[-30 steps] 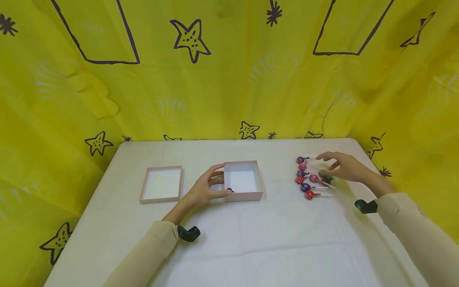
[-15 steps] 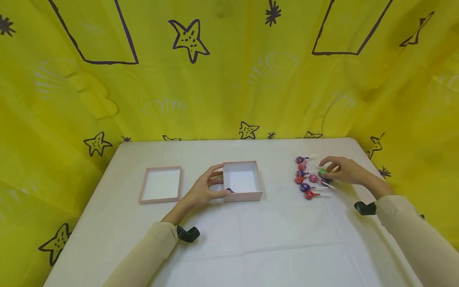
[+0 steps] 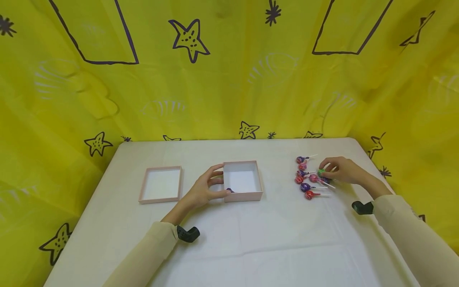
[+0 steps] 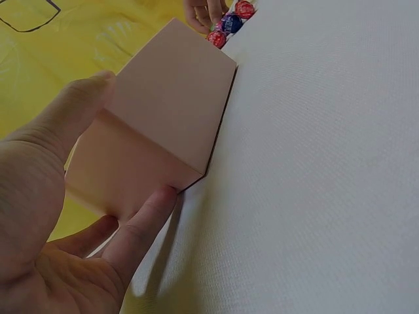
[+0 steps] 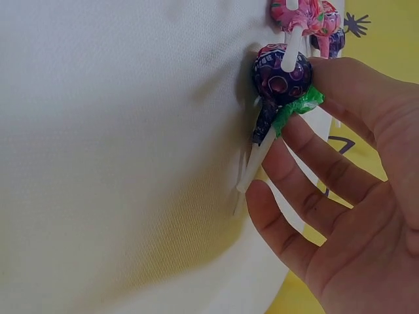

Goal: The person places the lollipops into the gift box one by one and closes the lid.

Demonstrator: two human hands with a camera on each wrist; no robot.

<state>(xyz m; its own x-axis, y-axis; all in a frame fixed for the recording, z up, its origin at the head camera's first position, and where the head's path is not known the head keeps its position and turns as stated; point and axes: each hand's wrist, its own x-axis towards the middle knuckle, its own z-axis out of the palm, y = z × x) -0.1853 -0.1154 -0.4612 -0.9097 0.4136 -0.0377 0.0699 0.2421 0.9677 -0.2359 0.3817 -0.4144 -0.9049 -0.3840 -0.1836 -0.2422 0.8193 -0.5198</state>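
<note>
White tabletop point(image 3: 251, 239) carries open pink box point(image 3: 243, 181), shallow pink lid point(image 3: 161, 184) left of it, wrapped lollipops point(image 3: 307, 177) clustered right.

The open box point(image 3: 242, 181) stands near the middle of the bench point(image 3: 251, 239). To the left of the box, apart from it, lies the lid point(image 3: 161, 184), hollow side up. The left hand point(image 3: 204, 190) sits against the box's left wall, thumb at the near corner, fingers at the far one. One small sweet point(image 3: 230, 190) lies inside the box, in its near left corner. To the right of the box, well apart, the lollipops point(image 3: 306, 177) lie in a cluster on the bench. The right hand point(image 3: 340, 170) rests at the cluster's right edge, farther from the box, pinching one lollipop point(image 5: 283, 75). A curtain point(image 3: 222, 79) hangs behind the box.
</note>
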